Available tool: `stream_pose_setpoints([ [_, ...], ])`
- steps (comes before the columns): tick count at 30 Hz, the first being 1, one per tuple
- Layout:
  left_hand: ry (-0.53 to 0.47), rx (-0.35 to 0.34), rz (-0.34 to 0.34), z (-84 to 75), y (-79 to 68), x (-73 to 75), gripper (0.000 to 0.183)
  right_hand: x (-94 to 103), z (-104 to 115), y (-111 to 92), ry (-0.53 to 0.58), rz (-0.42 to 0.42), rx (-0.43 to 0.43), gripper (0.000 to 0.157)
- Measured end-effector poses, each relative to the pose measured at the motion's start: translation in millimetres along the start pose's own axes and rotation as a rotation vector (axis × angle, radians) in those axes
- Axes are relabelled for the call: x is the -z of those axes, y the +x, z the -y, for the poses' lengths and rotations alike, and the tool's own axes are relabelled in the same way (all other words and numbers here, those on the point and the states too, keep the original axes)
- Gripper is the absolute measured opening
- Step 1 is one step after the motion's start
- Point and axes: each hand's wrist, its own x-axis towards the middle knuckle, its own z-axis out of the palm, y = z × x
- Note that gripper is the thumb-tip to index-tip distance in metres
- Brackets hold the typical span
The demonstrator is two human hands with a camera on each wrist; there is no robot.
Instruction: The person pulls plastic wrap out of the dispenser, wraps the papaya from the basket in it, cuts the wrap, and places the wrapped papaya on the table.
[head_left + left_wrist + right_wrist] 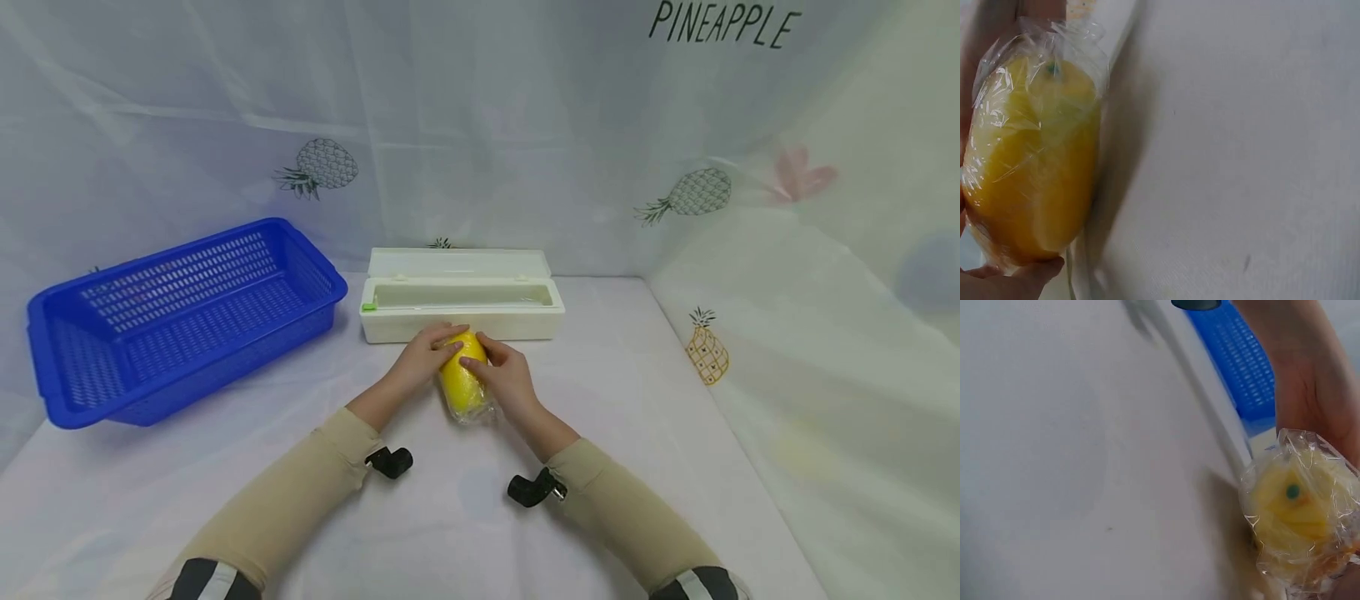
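A yellow oblong fruit (461, 382), wrapped in clear plastic film, is held between both hands in front of a white box. My left hand (418, 360) grips its far left part with thumb and fingers. From the right side my right hand (510, 379) holds it, thumb across the top near the middle. Loose film bunches at the end nearest me. A small green spot shows through the film on the wrapped fruit (1300, 515) in the right wrist view. In the left wrist view, a thumb presses the lower end of the fruit (1041, 169).
Just beyond the hands stands the white cling film dispenser box (463, 325), its lid (459, 263) raised and a green slider (368, 307) at its left end. A blue perforated basket (225, 354) sits at the left. Pineapple-printed cloth hangs behind and at the right.
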Motion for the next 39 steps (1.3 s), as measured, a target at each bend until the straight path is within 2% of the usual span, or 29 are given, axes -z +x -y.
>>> stream_pose_setpoints([
  [4,0.003,0.014,0.013,4.3,1.4,-1.2,0.039,1.4,-1.1,-4.0,-0.025,0.007,0.004,0.058],
  [8,0.016,0.040,0.026,3.8,0.2,-3.2,0.050,9.9,1.6,-15.0,-0.052,0.015,0.008,0.048],
  [13,0.041,0.061,-0.004,4.8,0.0,-2.7,0.055,18.5,6.2,-33.8,-0.101,0.081,0.015,0.041],
  [16,0.025,0.052,-0.013,5.0,0.6,-2.2,0.055,21.9,6.8,-46.8,-0.120,0.111,0.049,0.039],
  [20,-0.007,0.070,-0.026,5.8,1.1,-1.7,0.055,24.1,4.8,-61.8,-0.166,0.069,0.048,0.033],
  [25,-0.027,0.086,-0.042,6.3,1.5,-1.4,0.055,22.9,0.2,-72.6,-0.283,-0.006,0.044,0.031],
  [30,-0.044,0.090,-0.046,6.2,3.7,-2.6,0.054,21.3,-3.3,-76.7,-0.343,-0.011,0.154,0.012],
  [36,-0.069,0.116,-0.045,7.8,7.1,-4.3,0.054,24.8,-0.7,-85.4,-0.292,0.069,0.319,0.015],
  [39,-0.073,0.116,-0.048,8.7,8.2,-4.5,0.054,28.0,1.3,-90.9,-0.264,0.067,0.359,0.015],
])
